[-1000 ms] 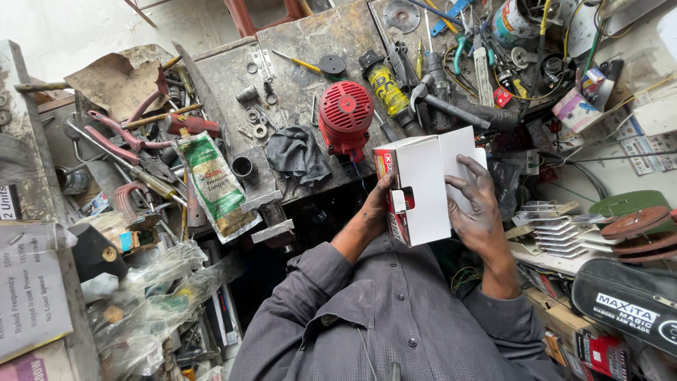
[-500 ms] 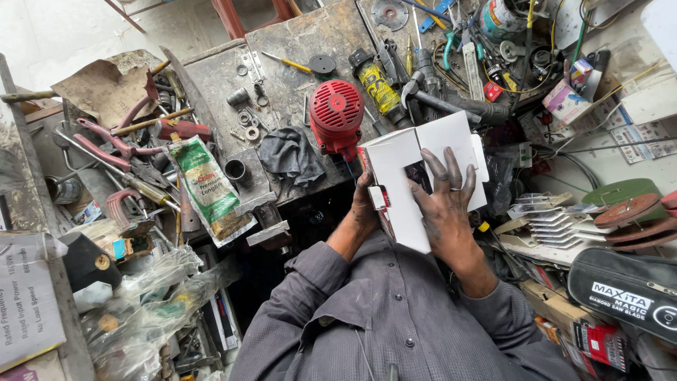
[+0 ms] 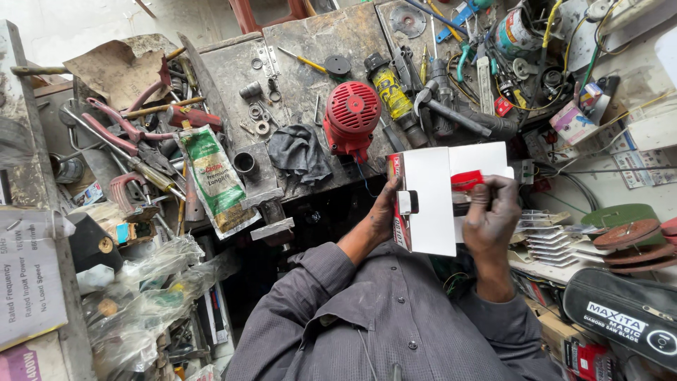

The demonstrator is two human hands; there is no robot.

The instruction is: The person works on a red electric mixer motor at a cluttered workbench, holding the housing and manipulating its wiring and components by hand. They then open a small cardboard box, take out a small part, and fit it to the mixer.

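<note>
Cluttered workbench (image 3: 317, 49), red motor housing (image 3: 350, 116) ahead | your left hand (image 3: 384, 212) grips white carton (image 3: 430, 201) at chest | right hand (image 3: 493, 215) pinches its red flap (image 3: 467, 180) | step: opening, likely | next: needs steady pull.

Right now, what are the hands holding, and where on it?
A white cardboard box, held in both hands: the left hand grips its left edge, the right hand its right side, fingers across the front by a red patch.

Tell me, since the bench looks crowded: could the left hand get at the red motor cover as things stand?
Probably yes, but not freely: the left hand grips the white box. The red motor cover sits uncovered on the bench just above it, nothing between.
</note>
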